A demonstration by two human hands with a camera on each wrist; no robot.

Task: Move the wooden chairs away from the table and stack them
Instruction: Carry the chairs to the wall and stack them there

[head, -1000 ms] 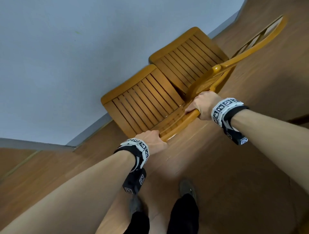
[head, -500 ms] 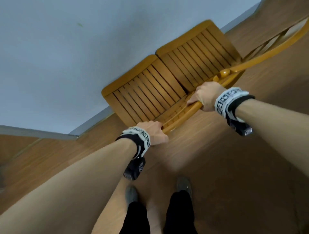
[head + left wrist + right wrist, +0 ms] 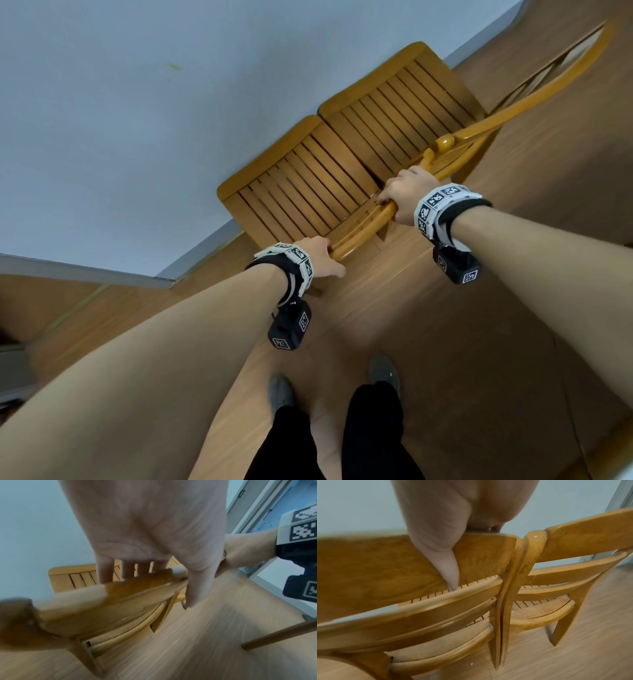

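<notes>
Two slatted wooden chairs stand side by side facing a pale wall, their back posts touching. The near chair [image 3: 301, 192] is on the left and the second chair [image 3: 400, 102] on the right. My left hand [image 3: 323, 258] grips the left end of the near chair's top rail [image 3: 120, 595], fingers over the far side and thumb on the near side. My right hand [image 3: 402, 193] grips the same rail's right end, its thumb [image 3: 448, 568] pressed on the rail's back face, beside the second chair's rail [image 3: 582, 536]. The fingertips of both hands are hidden behind the rail.
The wall's grey baseboard [image 3: 205, 246] runs just beyond the chair seats. Wood floor [image 3: 445, 342] lies behind the chairs, where my feet [image 3: 281, 390] stand. A slanted wooden leg [image 3: 283, 632] crosses the floor to the right, and a window frame [image 3: 254, 513] stands past it.
Both hands keep their hold on the top rail. Hands and chairs have shifted a little up in the head view; the two chairs stay side by side.
</notes>
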